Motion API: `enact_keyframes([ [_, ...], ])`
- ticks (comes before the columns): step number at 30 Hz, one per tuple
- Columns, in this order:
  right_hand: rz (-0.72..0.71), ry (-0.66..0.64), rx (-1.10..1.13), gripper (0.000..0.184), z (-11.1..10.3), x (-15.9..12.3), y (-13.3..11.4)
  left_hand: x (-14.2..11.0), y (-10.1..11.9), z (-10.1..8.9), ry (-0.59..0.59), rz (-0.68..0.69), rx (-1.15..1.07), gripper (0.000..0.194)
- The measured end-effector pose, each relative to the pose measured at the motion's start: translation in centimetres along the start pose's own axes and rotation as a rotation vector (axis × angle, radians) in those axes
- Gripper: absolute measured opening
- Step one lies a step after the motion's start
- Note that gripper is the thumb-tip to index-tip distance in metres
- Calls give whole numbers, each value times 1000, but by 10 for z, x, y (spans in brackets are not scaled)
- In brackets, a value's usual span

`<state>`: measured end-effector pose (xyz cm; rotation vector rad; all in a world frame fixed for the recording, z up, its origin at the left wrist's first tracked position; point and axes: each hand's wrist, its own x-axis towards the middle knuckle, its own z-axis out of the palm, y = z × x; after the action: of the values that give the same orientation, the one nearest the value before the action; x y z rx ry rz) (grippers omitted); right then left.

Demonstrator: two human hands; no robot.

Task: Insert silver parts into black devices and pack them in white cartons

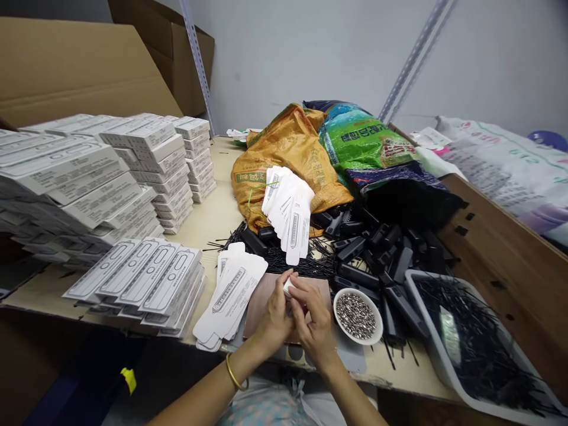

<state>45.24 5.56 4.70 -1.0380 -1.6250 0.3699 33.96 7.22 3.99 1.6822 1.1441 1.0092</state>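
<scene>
My left hand and my right hand meet above a brown board. Between their fingers is a white carton, of which only a small part shows; the fingers cover the rest. Left of the hands lies a fanned pile of flat printed cartons, and another fan of flat cartons leans against the orange sack. A white bowl of small metal pieces stands beside my right hand.
Stacked printed boxes stand at left, with taller stacks behind. Black plastic tools lie loose near the orange sack and green sack. A grey bin of thin black strips stands at right, by a wooden edge board.
</scene>
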Motion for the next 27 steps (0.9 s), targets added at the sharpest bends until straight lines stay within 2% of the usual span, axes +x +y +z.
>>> enact_keyframes([
  [4,-105,-12,-16,38,11,-18,8,-15,-7,4,82,22,10,41],
  [7,14,-30,-2,32,13,-24,10,-16,-2,0,59,29,112,46],
  [9,130,-11,45,34,7,-23,11,-6,10,-17,71,10,226,54],
  [11,219,42,95,39,-5,-19,13,10,26,-55,182,-75,346,58],
  [13,302,50,106,38,-20,-16,18,23,40,-107,326,-247,541,63],
  [15,387,11,98,35,-34,-17,26,29,46,-164,442,-250,724,61],
  [18,484,-26,68,32,-50,-27,41,25,39,-231,470,-173,846,55],
  [21,539,-53,-17,31,-60,-40,55,12,23,-266,471,-142,860,52],
  [27,537,-54,-163,31,-83,-51,73,-5,0,-312,501,-238,949,42],
])
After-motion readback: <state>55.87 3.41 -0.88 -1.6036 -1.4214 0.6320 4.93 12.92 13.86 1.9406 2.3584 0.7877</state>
